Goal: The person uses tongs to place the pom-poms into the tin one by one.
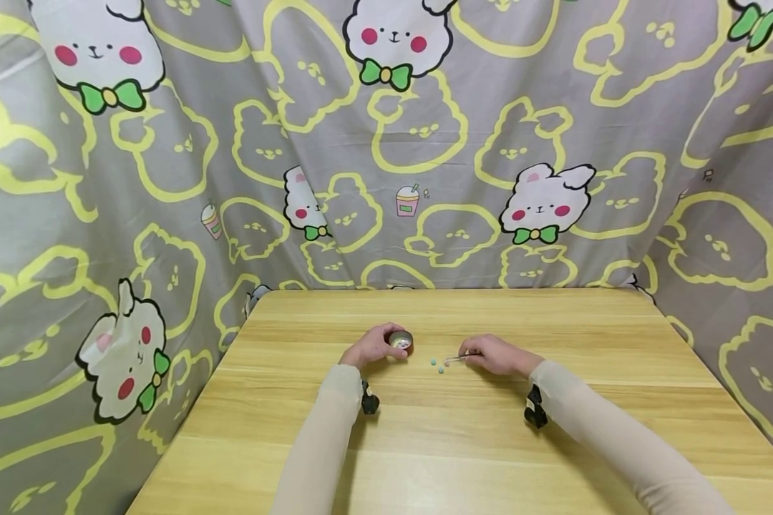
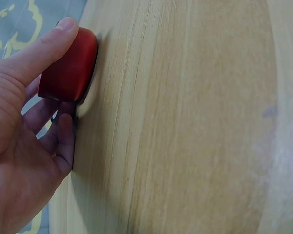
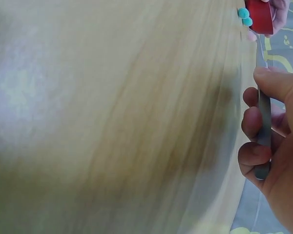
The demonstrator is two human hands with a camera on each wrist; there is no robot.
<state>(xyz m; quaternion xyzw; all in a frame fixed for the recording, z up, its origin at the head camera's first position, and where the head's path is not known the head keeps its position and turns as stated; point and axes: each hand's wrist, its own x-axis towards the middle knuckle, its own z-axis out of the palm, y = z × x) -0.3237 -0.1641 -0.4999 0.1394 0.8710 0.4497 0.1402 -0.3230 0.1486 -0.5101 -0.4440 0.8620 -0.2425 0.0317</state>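
My left hand grips a small round red tin by its side, thumb on the near edge and fingers round the back. Small light-coloured pieces show inside the tin in the head view. To the right, my right hand pinches a pair of metal tweezers between thumb and fingers, the tips pointing left. A pink pompom is right at the tweezers' tips. Two teal pompoms, one farther back and one nearer, lie on the table between the tin and the tweezers.
The wood-grain table reaches back to a grey patterned curtain, which also hangs along both sides. Black wrist cameras hang below both sleeves, close over the tabletop.
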